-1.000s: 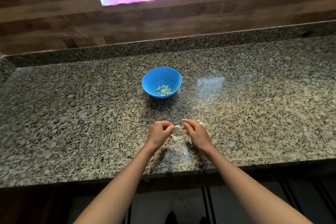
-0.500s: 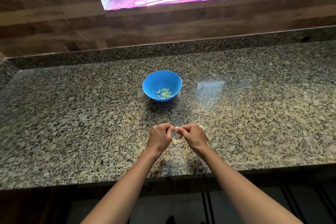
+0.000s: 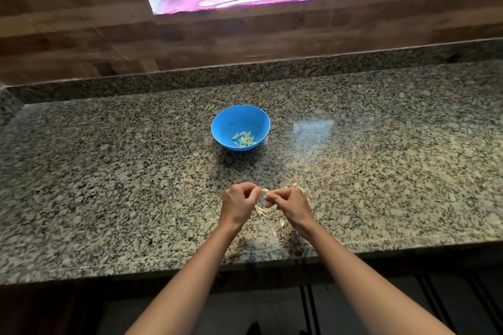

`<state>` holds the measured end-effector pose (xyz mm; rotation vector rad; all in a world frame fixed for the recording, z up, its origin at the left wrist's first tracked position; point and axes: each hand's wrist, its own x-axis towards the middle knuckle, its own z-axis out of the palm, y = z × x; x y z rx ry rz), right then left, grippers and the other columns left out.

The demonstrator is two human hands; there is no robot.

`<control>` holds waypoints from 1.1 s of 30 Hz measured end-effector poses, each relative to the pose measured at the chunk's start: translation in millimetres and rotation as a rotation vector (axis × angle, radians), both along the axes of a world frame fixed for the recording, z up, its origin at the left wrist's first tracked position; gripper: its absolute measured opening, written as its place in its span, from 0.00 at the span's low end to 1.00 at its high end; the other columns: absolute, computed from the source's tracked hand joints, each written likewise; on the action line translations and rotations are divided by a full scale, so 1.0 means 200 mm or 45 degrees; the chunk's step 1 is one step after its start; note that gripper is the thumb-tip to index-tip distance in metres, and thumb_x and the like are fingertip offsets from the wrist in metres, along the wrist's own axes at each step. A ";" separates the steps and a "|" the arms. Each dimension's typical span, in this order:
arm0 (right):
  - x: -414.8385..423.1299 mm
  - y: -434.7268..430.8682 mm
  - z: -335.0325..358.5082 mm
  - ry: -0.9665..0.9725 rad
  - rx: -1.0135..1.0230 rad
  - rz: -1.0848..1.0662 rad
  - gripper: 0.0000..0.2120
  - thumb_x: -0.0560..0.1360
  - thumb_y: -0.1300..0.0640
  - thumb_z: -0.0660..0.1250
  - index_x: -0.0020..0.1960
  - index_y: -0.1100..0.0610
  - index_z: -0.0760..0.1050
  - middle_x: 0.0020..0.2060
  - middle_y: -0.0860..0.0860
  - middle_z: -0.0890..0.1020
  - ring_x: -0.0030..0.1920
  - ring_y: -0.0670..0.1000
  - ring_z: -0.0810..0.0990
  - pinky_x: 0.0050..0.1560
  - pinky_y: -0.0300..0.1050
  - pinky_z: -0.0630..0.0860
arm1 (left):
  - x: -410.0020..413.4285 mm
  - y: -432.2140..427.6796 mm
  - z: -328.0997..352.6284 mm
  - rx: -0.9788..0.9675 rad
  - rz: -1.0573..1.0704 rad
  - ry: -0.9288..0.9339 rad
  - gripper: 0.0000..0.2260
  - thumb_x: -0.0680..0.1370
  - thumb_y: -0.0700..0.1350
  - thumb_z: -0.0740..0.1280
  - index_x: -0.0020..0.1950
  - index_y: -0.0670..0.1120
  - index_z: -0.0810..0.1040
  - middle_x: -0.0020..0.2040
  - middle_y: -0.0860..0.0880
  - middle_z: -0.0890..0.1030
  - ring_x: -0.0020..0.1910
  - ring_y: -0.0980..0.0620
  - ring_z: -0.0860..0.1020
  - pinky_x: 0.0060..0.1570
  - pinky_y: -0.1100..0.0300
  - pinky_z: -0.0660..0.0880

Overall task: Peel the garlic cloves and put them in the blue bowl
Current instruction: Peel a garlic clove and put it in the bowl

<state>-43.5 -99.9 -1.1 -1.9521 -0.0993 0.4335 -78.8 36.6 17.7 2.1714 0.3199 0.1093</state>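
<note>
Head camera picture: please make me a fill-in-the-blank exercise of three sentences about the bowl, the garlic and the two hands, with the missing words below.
1. The peeled cloves lie inside the ____ bowl.
2. The left hand and the right hand pinch one garlic clove held ____ them.
3. On the countertop, the bowl stands ____ from the person than the hands do.

Missing words: blue; between; farther

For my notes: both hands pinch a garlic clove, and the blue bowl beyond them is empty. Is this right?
Not empty: the head view shows several peeled cloves in the blue bowl. The left hand and right hand do pinch a garlic clove.
</note>
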 end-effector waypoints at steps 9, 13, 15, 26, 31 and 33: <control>-0.01 0.00 -0.01 0.028 0.058 -0.114 0.06 0.72 0.52 0.69 0.36 0.48 0.81 0.31 0.46 0.83 0.38 0.50 0.82 0.45 0.54 0.78 | -0.03 -0.03 -0.03 -0.225 0.030 0.007 0.07 0.75 0.43 0.68 0.39 0.43 0.82 0.33 0.45 0.81 0.32 0.51 0.75 0.34 0.51 0.75; -0.02 -0.01 0.00 0.000 -0.021 -0.001 0.08 0.73 0.53 0.69 0.36 0.52 0.81 0.32 0.47 0.83 0.37 0.50 0.81 0.43 0.50 0.78 | 0.00 -0.02 -0.02 -0.322 0.104 0.013 0.06 0.74 0.42 0.68 0.40 0.43 0.82 0.32 0.47 0.80 0.32 0.53 0.75 0.33 0.57 0.72; -0.03 -0.01 -0.01 -0.035 -0.119 0.015 0.08 0.72 0.53 0.69 0.36 0.52 0.81 0.33 0.47 0.83 0.34 0.49 0.79 0.37 0.43 0.76 | 0.01 0.02 -0.05 -0.400 0.228 0.043 0.07 0.74 0.41 0.68 0.38 0.44 0.83 0.31 0.48 0.80 0.31 0.53 0.74 0.34 0.57 0.70; -0.02 0.00 -0.05 -0.150 -0.408 0.069 0.14 0.76 0.62 0.63 0.59 0.50 0.77 0.51 0.44 0.81 0.35 0.43 0.77 0.31 0.35 0.72 | -0.03 0.02 -0.06 -0.797 0.219 0.204 0.08 0.76 0.33 0.64 0.39 0.37 0.80 0.31 0.45 0.77 0.28 0.55 0.71 0.27 0.68 0.67; -0.04 0.00 0.03 0.081 0.168 0.009 0.10 0.78 0.57 0.62 0.55 0.59 0.78 0.41 0.51 0.82 0.35 0.46 0.77 0.31 0.32 0.71 | -0.02 0.01 -0.05 -0.823 0.186 0.227 0.07 0.75 0.35 0.65 0.40 0.35 0.80 0.31 0.46 0.77 0.28 0.55 0.71 0.29 0.66 0.67; -0.03 0.00 0.04 0.209 0.258 0.016 0.08 0.76 0.59 0.64 0.50 0.60 0.80 0.36 0.51 0.81 0.31 0.44 0.74 0.26 0.30 0.67 | -0.03 0.01 -0.05 -0.803 0.150 0.230 0.07 0.75 0.35 0.65 0.42 0.33 0.80 0.31 0.46 0.77 0.28 0.55 0.71 0.29 0.66 0.67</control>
